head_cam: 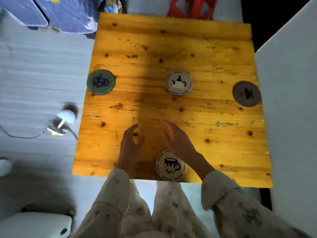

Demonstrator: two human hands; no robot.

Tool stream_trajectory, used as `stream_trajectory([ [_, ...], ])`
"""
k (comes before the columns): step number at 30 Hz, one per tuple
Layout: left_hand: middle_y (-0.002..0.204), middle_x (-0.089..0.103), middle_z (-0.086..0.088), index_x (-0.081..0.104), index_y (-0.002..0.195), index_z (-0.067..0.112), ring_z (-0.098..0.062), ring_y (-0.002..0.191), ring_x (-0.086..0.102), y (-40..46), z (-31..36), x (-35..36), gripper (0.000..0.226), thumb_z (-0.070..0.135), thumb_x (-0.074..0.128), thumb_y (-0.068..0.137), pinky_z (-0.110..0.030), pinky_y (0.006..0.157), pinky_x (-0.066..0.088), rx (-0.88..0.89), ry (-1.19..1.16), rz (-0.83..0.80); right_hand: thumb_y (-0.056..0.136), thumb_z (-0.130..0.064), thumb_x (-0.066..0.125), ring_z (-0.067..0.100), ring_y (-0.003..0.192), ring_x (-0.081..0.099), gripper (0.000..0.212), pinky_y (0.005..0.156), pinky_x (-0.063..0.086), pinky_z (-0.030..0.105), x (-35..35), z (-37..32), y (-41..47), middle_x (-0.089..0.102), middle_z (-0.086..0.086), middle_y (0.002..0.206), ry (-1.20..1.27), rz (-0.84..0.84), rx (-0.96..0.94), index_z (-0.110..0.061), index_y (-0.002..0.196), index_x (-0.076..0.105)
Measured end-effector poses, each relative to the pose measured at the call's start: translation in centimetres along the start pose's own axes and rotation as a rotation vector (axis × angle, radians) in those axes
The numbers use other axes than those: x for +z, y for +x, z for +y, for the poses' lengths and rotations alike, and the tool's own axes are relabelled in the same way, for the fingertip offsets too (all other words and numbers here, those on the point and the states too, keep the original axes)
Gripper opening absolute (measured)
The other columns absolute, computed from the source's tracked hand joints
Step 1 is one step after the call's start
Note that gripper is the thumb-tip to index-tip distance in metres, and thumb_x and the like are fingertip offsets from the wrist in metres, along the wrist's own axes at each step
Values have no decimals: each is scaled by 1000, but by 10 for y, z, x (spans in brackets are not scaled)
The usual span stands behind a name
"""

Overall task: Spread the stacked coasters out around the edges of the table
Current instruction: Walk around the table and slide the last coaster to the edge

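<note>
Three coasters are sitting at the counter [171, 40] edges; the teapot coaster [179, 82] is waiting mid-counter, far edge bare. Left hand [131, 145] and right hand [178, 140] are hovering open-gripped, empty.

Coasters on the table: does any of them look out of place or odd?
Yes. The teapot coaster lies near the middle of the table, while the green coaster, grey coaster and mug coaster sit at the edges; these three slightly overhang. Both hands are empty.
</note>
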State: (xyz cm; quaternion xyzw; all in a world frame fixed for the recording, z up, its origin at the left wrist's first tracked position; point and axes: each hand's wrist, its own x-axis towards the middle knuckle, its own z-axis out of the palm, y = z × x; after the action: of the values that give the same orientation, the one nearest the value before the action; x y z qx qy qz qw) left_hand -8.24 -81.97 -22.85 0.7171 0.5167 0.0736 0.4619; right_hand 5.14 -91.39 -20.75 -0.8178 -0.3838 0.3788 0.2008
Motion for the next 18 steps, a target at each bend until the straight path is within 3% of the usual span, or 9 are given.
stream_trajectory([
  [6,137,46,-17,44,129,9,-30,123,46,16,-44,-85,45,11,56,86,-36,101,37,37,-66,0,96,-24,42,23,130,46,45,109,38,39,48,-80,11,46,6,144,-17,45,-48,-19,140,34],
  [13,134,50,-11,45,128,15,-27,122,47,60,-124,-227,41,23,53,89,-29,97,35,135,53,-81,96,-25,45,21,119,56,45,92,41,30,137,-182,34,55,6,135,45,147,14,-20,139,35],
  [18,129,54,-10,49,124,14,-25,120,49,77,-158,-303,38,20,55,88,-24,96,32,150,95,-72,95,-24,48,22,119,55,46,95,43,32,185,-248,45,56,8,133,108,170,-2,-19,139,36],
])
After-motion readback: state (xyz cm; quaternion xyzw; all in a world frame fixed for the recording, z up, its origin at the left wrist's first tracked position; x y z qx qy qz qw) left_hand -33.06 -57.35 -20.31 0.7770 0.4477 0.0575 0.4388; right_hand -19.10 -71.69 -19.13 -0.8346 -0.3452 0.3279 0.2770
